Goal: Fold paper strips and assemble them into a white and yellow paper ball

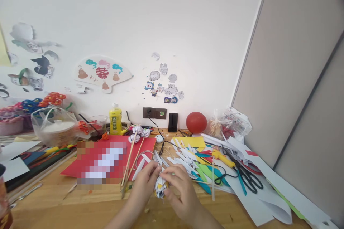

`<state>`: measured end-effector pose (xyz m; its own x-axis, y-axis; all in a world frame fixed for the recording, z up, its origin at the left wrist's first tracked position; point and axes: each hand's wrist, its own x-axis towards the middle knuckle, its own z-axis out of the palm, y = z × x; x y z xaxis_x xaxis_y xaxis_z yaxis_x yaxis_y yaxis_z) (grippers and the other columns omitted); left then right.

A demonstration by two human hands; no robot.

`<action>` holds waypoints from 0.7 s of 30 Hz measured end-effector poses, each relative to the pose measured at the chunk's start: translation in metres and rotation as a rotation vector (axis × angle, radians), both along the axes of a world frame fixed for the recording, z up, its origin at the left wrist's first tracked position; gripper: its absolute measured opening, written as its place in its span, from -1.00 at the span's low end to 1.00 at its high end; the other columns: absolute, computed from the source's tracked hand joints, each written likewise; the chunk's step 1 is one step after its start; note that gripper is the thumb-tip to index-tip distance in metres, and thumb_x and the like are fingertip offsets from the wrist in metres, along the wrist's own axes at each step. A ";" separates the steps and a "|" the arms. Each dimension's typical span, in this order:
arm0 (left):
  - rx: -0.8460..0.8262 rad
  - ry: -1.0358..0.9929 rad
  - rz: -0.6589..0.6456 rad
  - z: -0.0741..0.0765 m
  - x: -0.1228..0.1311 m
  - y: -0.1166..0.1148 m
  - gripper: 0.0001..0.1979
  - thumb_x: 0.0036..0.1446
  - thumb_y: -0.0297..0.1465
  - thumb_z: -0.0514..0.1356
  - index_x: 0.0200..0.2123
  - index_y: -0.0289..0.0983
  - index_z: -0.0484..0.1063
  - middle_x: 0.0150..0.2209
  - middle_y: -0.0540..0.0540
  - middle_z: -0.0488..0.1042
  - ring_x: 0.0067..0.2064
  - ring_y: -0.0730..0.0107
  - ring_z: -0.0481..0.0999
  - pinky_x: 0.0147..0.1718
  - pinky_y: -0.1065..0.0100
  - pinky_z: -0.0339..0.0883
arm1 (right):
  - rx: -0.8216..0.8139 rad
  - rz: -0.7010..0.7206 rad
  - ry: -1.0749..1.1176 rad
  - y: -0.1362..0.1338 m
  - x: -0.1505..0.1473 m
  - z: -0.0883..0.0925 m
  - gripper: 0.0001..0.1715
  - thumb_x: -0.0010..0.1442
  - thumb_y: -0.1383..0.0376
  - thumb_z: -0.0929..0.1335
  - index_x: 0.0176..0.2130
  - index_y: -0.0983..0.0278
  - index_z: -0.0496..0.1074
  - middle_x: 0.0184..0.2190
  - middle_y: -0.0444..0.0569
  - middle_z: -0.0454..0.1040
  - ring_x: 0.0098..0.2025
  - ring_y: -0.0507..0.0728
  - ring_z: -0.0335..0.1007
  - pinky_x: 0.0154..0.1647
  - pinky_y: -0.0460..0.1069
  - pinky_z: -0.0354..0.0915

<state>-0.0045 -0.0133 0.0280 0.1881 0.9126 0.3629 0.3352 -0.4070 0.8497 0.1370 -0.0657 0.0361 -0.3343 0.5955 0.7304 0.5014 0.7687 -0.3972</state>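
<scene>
My left hand [143, 185] and my right hand [180, 192] meet low in the middle of the wooden desk [80, 207]. Between them sits a small folded paper ball [160, 188], white with yellow and dark bits. Both hands pinch it with curled fingers, the left from the left side, the right from the right and above. Just beyond the fingers lies a spread of paper strips [188, 159], white, green, blue and yellow. Thin wooden sticks [129, 161] with white paper flowers [138, 133] at their tips lie to the left of my left hand.
Red paper sheet [80, 164] left of centre. Black scissors [248, 179] and a yellow-handled tool [223, 158] on the right, on white sheets [263, 200]. Along the wall: yellow bottle [115, 119], phone [173, 122], red balloon [196, 122], plastic bags [53, 125], a cable [158, 134].
</scene>
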 end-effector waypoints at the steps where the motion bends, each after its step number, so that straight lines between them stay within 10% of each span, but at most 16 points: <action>1: -0.015 -0.024 0.003 0.000 0.000 0.001 -0.76 0.05 -0.23 0.00 -0.56 -0.22 0.20 -0.60 0.10 0.22 -0.51 0.42 0.26 -0.51 0.45 0.16 | 0.002 -0.015 -0.005 0.000 0.000 0.000 -0.62 0.20 0.14 0.14 -0.06 0.24 0.30 -0.17 0.05 0.32 -0.11 0.17 0.18 -0.10 0.10 0.17; 11: -0.272 -0.429 -0.011 -0.011 0.004 0.007 -0.69 -0.15 -0.12 0.15 -0.56 -0.26 0.27 -0.62 0.11 0.27 -0.54 0.46 0.27 -0.55 0.46 0.19 | -0.078 -0.058 -0.061 0.006 -0.001 -0.010 -0.40 0.08 0.17 0.30 0.10 0.17 0.11 0.05 0.01 0.15 0.08 0.23 -0.02 0.05 0.14 0.05; 21: -0.328 -0.460 -0.002 -0.012 0.008 0.005 -0.61 -0.25 -0.06 0.20 -0.63 -0.26 0.22 -0.71 0.16 0.19 -0.66 0.56 0.17 -0.72 0.53 0.05 | -0.144 -0.104 0.098 0.016 -0.003 -0.017 -0.47 -0.13 0.30 0.46 -0.11 0.13 0.34 -0.14 -0.06 0.35 -0.06 0.19 0.17 -0.04 0.07 0.17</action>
